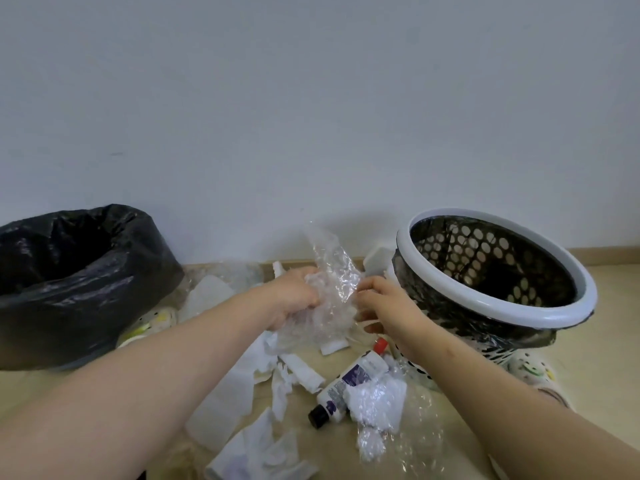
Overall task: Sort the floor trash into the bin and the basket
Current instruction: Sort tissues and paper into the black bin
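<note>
Beige floor (606,306) under a plain wall (311,98): both hands hold a sheet of clear plastic wrap (332,268).
Fingers of the left hand (294,296) curl round its crumpled lower part; the right hand (384,306) pinches the edge just beside. The black-bagged bin (69,271) sits well left of the left hand, the perforated basket (554,317) just right of the right hand. Torn tissues (263,441) and a white bottle (349,382) lie below the hands.

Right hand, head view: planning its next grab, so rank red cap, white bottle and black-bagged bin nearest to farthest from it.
1. red cap, just below the right hand.
2. white bottle, nearer the camera.
3. black-bagged bin, far left.
</note>
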